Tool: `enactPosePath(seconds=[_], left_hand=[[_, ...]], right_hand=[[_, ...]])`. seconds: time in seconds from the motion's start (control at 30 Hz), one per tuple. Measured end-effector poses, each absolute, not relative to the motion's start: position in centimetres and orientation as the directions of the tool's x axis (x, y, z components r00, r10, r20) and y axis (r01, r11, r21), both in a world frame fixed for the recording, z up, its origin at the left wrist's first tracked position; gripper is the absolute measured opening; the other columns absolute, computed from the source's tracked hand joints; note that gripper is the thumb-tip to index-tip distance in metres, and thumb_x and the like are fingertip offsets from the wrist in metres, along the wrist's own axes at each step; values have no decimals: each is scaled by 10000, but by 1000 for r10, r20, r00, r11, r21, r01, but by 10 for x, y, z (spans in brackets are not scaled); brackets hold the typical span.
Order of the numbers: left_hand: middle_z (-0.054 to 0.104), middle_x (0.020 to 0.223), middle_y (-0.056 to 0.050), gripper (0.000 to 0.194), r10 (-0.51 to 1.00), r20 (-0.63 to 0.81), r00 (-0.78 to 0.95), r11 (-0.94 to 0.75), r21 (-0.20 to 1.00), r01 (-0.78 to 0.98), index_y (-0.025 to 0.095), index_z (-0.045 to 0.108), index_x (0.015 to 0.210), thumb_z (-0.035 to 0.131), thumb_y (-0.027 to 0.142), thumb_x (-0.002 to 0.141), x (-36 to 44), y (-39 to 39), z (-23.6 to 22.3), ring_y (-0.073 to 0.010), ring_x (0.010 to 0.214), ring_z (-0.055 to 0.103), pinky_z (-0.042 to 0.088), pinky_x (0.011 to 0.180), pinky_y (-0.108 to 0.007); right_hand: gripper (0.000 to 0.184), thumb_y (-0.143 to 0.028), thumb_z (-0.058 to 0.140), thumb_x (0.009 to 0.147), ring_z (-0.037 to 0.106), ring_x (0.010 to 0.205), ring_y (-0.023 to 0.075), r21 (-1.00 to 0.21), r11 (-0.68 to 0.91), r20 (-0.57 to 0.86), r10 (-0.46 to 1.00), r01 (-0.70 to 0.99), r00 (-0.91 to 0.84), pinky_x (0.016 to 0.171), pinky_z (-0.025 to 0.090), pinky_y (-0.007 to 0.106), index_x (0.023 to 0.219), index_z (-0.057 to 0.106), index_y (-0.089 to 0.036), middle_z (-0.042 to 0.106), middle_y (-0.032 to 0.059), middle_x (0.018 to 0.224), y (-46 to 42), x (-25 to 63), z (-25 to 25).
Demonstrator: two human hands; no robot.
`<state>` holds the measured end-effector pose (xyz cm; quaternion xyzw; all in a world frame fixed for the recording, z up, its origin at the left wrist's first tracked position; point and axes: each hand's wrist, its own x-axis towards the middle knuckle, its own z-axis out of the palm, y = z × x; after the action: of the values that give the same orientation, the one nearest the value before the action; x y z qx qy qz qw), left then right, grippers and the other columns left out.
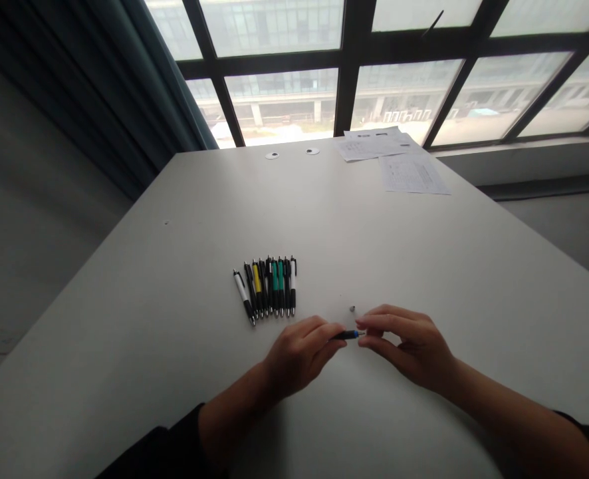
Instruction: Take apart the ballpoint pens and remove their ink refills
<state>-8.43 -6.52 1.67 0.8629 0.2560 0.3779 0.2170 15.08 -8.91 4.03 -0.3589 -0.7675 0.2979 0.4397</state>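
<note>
My left hand (302, 356) is closed around a dark pen (345, 334) with a blue ring near its front end, which points right. My right hand (409, 342) is at that end, its thumb and fingertips apart on either side of the narrow tip; whether they touch it is unclear. Just beyond the fingers, a small grey cone-shaped pen tip (352, 308) lies loose on the table. To the left of it several pens lie side by side in a row, among them a yellow pen (257, 278), a green pen (281, 276) and a slanted white pen (239, 285).
The white table (139, 319) reaches to the window (284, 100). Printed papers (414, 174) lie at its far right edge. Two round white discs (272, 156) with dark spots sit along the far edge. A dark curtain (139, 86) hangs at the left.
</note>
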Motion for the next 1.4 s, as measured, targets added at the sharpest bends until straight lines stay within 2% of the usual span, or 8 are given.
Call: enactPosePath(seconds=[0.13, 0.3, 0.47, 0.53, 0.63, 0.77, 1.0, 1.4], left_hand=[[704, 845, -75, 151, 606, 540, 584, -776, 564, 283, 137, 635, 1093, 592, 205, 966, -84, -65, 16, -137, 702, 649, 544, 651, -238], [715, 871, -75, 159, 628, 535, 564, -766, 552, 329, 143, 635, 1107, 607, 191, 958, -83, -66, 14, -143, 744, 668, 550, 681, -242], [714, 864, -65, 151, 661, 527, 535, -747, 531, 400, 152, 640, 1097, 608, 202, 959, -83, -66, 14, -150, 751, 673, 550, 690, -251], [710, 856, -58, 143, 668, 521, 531, -742, 523, 419, 159, 642, 1090, 602, 212, 964, -83, -65, 14, -147, 744, 667, 546, 684, -250], [704, 853, -53, 138, 678, 508, 531, -734, 516, 443, 161, 642, 1086, 595, 217, 969, -84, -65, 13, -141, 740, 659, 542, 682, -244], [704, 860, -55, 134, 693, 493, 526, -720, 506, 475, 163, 644, 1082, 586, 214, 973, -84, -64, 12, -147, 759, 663, 545, 693, -252], [704, 839, -48, 140, 694, 480, 536, -719, 486, 496, 167, 655, 1074, 583, 239, 977, -84, -65, 11, -143, 741, 668, 542, 678, -244], [708, 871, -60, 169, 663, 488, 567, -748, 453, 484, 154, 650, 1111, 597, 227, 969, -85, -64, 8, -151, 784, 681, 565, 726, -257]], right_hand=[[234, -104, 676, 885, 656, 712, 158, -789, 551, 437, 815, 273, -382, 641, 559, 281, 1087, 675, -223, 709, 61, 873, -91, 153, 40], [358, -218, 598, 952, 668, 769, 178, -748, 567, 441, 813, 345, -380, 713, 588, 324, 1309, 604, -219, 693, 118, 1066, -84, 162, 32], [373, -260, 571, 965, 631, 1126, 262, -667, 513, 340, 855, 540, -392, 964, 540, 435, 1336, 618, -252, 658, 141, 1270, -69, 165, 10], [288, -252, 594, 948, 640, 1065, 262, -697, 508, 321, 852, 506, -413, 943, 537, 449, 1219, 694, -249, 708, 132, 1161, -66, 163, 5], [168, -264, 606, 942, 659, 881, 220, -761, 461, 300, 874, 456, -383, 814, 564, 381, 1015, 752, -226, 734, 113, 962, -67, 161, 6], [138, -289, 623, 947, 676, 766, 173, -851, 362, 253, 917, 380, -308, 679, 572, 299, 962, 716, -188, 734, 90, 907, -72, 161, 15], [128, -322, 771, 839, 697, 837, 192, -986, 131, 112, 978, 100, -179, 724, 582, 312, 900, 767, -210, 757, 80, 965, -77, 159, 18], [79, -294, 758, 850, 690, 842, 182, -981, 149, 120, 969, 123, -217, 733, 556, 297, 875, 779, -222, 750, 64, 943, -79, 153, 21]])
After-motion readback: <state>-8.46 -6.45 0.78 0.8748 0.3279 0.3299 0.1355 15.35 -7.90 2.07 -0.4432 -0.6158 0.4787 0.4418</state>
